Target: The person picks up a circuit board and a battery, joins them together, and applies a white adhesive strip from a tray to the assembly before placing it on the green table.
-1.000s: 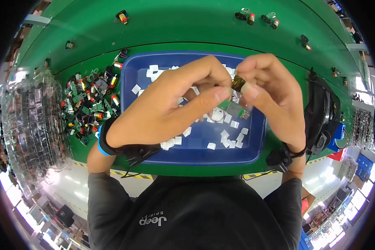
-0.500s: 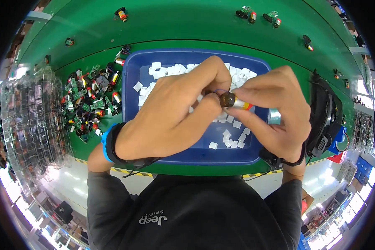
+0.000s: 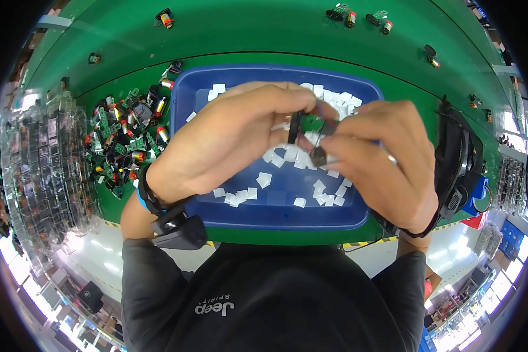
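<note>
Over a blue plastic bin [image 3: 276, 220], my left hand [image 3: 229, 135] has its fingers closed around a small green circuit board [image 3: 312, 123] with a black disc-like piece [image 3: 294, 128] beside it. My right hand [image 3: 393, 164] pinches a small cylinder [image 3: 319, 156], its dark end turned toward the left hand. Thin wires run between the board and the right hand's fingertips; blur hides where they join. Small white square pads [image 3: 264, 179] lie scattered in the bin below both hands.
Left of the bin lies a pile of circuit boards with coloured cylinders [image 3: 129, 135]. Stacked clear plastic trays [image 3: 47, 170] stand at the far left, a black bag [image 3: 460, 152] at the right. Several similar assemblies [image 3: 349, 20] are spread along the green table's [image 3: 246, 35] far part.
My left hand has rolled palm-side up and shifted slightly, bringing the board and black piece into view. The cylinder in my right hand has moved a little lower, its coloured wrap now mostly covered.
</note>
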### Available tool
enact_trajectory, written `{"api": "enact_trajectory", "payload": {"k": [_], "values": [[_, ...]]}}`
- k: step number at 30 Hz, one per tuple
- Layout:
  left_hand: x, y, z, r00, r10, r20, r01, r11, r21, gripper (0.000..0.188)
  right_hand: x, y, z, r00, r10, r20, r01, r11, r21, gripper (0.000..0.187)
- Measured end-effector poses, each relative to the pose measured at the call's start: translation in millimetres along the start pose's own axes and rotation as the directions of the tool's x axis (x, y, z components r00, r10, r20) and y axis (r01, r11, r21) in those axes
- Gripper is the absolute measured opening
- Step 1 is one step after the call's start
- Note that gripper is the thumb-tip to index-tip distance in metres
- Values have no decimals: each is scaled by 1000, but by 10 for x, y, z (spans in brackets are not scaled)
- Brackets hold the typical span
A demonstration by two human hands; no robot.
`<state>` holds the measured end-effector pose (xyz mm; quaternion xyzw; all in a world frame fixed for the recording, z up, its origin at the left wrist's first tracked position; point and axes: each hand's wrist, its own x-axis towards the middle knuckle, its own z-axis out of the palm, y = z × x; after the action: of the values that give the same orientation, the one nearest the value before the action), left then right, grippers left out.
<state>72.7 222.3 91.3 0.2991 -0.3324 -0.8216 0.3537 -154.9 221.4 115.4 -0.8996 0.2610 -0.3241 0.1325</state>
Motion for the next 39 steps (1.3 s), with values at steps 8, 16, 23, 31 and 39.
{"api": "enact_trajectory", "payload": {"k": [8,16,23,31,39], "values": [[-58,61,57,1000,11,10,-14,936,351,28,6,-62,-28,997,54,-62,-61,990,-124,39],[-98,71,165,999,21,-49,7,864,504,32,-30,-61,-12,991,103,-81,-119,965,-232,40],[-96,-22,264,987,142,-69,-89,861,500,36,-16,-100,3,992,45,-116,-73,967,-243,36],[-18,-53,153,912,411,3,-394,872,292,38,5,-119,-162,942,266,-207,-258,964,64,31],[22,-157,121,781,610,131,-560,593,579,38,-64,-55,54,924,364,-114,-280,850,446,20]]}}
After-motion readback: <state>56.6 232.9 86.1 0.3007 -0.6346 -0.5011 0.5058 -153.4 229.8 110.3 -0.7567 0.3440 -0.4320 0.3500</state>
